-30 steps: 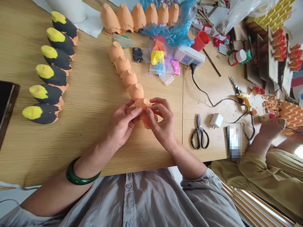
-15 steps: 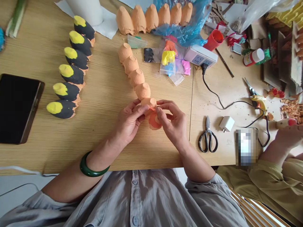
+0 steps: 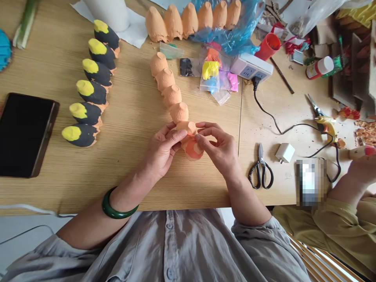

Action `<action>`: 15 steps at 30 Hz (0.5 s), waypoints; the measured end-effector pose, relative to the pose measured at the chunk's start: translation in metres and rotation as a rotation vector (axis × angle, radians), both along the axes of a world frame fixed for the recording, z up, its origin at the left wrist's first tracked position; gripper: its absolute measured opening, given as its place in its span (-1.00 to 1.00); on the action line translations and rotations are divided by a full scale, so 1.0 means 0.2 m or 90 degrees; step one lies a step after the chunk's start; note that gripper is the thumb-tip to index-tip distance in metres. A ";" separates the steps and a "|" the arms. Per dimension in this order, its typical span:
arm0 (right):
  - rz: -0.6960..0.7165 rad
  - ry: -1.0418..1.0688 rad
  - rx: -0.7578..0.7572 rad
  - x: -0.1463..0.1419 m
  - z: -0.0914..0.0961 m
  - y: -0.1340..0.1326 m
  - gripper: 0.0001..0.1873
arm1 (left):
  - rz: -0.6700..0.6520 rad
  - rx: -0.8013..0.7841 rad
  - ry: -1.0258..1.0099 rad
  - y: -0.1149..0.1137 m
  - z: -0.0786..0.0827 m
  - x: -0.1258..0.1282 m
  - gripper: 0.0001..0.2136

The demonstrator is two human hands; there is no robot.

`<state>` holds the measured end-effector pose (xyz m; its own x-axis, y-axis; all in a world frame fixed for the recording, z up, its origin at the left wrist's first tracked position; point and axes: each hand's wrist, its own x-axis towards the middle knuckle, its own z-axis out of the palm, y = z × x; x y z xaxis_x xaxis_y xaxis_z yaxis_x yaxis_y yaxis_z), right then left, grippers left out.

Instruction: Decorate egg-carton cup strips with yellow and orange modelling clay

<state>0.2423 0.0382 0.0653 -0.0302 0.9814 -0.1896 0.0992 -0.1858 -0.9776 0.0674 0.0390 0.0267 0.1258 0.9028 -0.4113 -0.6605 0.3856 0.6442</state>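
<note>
A row of orange egg-carton cups runs down the table to my hands. Brighter orange clay covers part of the nearest cup, its edge lying between my fingertips. My left hand is closed in a pinch on that clay at the left, other fingers bent beside the cups. From the right, my right hand pinches the clay between thumb and fingers. The undersides of the fingers are hidden. To the left stands another strip of cups, coated black with yellow tops.
Bags of coloured clay and a power strip lie beyond my hands. Scissors, a white charger and a cable are at right, near another person's hand. A black tablet lies left; more orange cups stand behind.
The whole view has shifted slightly. My right fingertips have moved a little along the clay edge, and more of the clay on the nearest cup shows. Both hands keep their pinch.
</note>
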 end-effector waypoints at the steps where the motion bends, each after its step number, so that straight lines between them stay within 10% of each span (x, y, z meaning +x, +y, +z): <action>1: -0.002 -0.001 0.000 0.00 0.00 0.00 -0.51 | -0.003 0.002 0.002 0.00 0.00 0.00 -0.59; 15: 0.024 0.062 -0.008 0.02 -0.01 0.03 -0.50 | -0.055 -0.025 0.082 0.01 0.05 -0.04 -0.57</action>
